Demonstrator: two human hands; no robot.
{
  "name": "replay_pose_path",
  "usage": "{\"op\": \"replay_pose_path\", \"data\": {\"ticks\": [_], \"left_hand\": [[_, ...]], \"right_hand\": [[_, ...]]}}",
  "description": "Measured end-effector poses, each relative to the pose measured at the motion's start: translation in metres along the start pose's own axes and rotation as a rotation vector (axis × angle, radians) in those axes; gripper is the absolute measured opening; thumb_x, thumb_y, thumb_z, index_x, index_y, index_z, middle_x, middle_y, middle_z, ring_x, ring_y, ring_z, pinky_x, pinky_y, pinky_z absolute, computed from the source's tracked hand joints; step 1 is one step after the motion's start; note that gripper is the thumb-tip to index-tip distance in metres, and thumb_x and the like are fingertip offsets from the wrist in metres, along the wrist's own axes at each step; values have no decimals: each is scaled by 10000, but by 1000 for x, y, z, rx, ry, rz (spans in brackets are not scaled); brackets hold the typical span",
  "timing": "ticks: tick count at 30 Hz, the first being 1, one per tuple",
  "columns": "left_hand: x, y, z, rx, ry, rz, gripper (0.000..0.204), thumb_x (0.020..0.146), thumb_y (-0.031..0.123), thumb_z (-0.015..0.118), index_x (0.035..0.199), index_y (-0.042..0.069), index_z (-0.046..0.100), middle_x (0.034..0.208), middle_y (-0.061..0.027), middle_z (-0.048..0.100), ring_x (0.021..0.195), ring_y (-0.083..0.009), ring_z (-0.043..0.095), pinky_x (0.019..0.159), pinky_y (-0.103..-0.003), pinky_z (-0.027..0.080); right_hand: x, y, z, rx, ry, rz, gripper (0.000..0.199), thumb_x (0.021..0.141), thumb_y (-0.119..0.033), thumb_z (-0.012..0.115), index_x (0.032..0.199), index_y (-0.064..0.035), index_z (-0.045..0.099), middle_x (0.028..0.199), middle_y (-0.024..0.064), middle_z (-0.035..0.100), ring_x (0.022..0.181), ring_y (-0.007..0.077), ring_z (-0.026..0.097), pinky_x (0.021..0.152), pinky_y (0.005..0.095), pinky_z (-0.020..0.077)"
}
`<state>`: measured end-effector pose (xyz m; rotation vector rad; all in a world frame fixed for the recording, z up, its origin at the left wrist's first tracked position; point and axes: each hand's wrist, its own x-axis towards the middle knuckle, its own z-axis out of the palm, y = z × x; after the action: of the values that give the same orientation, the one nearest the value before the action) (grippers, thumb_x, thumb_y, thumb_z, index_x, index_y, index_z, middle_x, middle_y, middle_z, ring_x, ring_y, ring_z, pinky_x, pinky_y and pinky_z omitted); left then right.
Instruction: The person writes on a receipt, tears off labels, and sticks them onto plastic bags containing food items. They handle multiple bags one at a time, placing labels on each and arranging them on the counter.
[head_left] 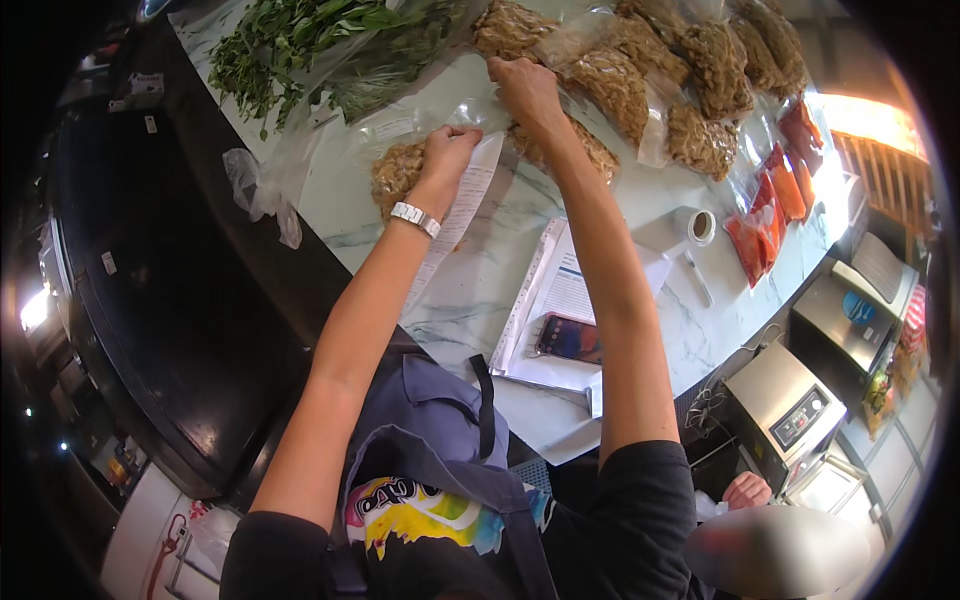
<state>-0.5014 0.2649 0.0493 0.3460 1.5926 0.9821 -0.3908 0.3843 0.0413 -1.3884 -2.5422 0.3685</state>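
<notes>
My left hand, with a white watch on its wrist, is closed on a long white strip of printed labels that trails toward the table's near edge. Beside it lies a clear plastic bag of brown dried pieces, partly covered by the hand. Farther right, my right hand has its fingers pinched together near the bags; what they hold, if anything, is too small to make out. Under the right forearm sits another bag of brown pieces. Several similar bags lie beyond it.
Leafy green herbs cover the far left. At right are red and orange packets, a label roll and a pen. A phone rests on papers. Metal machines and another person's hand are lower right.
</notes>
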Motion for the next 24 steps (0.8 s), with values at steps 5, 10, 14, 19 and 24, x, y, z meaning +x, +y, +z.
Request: {"op": "replay_pose_path", "data": {"ticks": [5,10,14,19,24], "left_hand": [[-2,1,1,8,14,13,198,813,135,674,932,-16,625,864,-105,647,767,-165,594,684,-292,480],[-2,3,1,30,-7,20,167,866,139,645,953,4,603,832,-67,625,695,-133,585,620,-268,486],[1,2,2,70,-7,46,175,863,139,647,965,3,610,834,-70,628,696,-137,590,615,-274,487],[5,1,-5,61,-15,15,169,863,130,643,973,6,613,838,-70,631,695,-144,598,611,-272,496],[7,3,-3,24,-54,-13,168,870,137,644,978,13,609,829,-65,628,685,-139,596,580,-283,504]], "right_hand": [[-19,-9,-14,243,26,188,202,731,-153,708,917,-134,631,759,104,668,762,312,665,663,439,499],[-31,-13,-1,230,9,232,318,669,-208,789,934,-134,631,801,76,683,827,286,658,794,450,461],[-35,-10,-1,164,78,195,363,688,-217,771,1011,-143,626,848,35,699,876,260,649,859,448,420],[-34,-19,-5,18,-45,195,363,746,-251,725,1079,-157,615,887,71,704,973,251,623,881,444,398],[-46,-19,-9,3,89,170,407,812,-235,663,1202,-143,590,971,114,699,1048,262,607,918,443,381]]}}
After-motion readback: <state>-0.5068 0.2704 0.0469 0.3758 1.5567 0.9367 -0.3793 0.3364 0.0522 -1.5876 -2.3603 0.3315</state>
